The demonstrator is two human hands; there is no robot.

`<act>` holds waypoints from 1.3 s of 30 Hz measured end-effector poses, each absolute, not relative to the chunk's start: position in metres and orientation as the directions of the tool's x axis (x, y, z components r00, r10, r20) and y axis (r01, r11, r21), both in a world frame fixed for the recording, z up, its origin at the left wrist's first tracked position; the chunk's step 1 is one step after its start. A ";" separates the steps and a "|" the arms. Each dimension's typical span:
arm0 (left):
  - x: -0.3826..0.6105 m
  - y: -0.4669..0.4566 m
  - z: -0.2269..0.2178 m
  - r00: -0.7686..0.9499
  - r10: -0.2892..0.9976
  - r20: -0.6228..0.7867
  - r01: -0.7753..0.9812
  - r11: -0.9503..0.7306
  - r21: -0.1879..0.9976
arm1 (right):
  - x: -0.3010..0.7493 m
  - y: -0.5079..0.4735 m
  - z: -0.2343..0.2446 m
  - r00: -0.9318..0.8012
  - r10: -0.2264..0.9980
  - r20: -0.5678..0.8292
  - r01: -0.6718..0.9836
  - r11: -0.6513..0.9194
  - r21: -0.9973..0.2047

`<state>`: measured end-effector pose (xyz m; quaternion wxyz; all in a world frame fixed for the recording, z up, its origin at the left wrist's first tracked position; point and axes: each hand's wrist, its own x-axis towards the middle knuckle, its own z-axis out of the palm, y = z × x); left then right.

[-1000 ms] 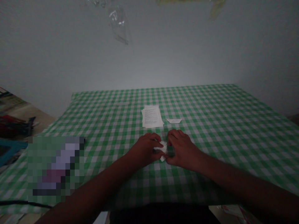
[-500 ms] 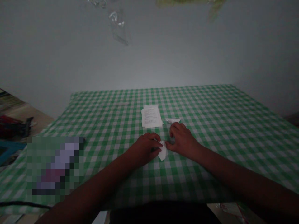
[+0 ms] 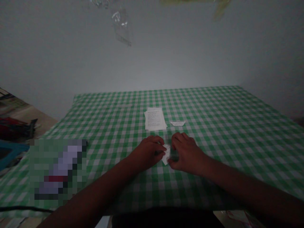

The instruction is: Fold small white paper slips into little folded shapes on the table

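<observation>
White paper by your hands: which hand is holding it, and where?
Folded white paper: the left hand grips its left edge; the right hand touches its lower end.

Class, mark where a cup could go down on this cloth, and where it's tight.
Bare cloth lies right of the slip and left of the stack of papers. It is crowded at the white paper between the left hand and right hand.

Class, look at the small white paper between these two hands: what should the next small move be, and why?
Probably the right hand should press the folded white paper flat with its fingertips: the left hand pins one side, while its lower corner sticks out free above the gingham tablecloth.
</observation>
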<state>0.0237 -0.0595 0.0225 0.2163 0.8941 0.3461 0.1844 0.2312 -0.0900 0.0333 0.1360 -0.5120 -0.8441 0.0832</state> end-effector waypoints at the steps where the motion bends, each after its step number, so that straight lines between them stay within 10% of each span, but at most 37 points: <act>1: 0.024 -0.060 0.023 0.692 0.700 0.178 0.541 -0.666 0.513 | 0.231 -0.090 0.033 -0.440 0.886 0.145 0.843 0.463 -0.275; 39: 0.025 -0.060 0.027 0.717 0.679 0.157 0.552 -0.691 0.467 | 0.237 -0.065 0.027 -0.351 0.927 0.132 0.870 0.375 -0.321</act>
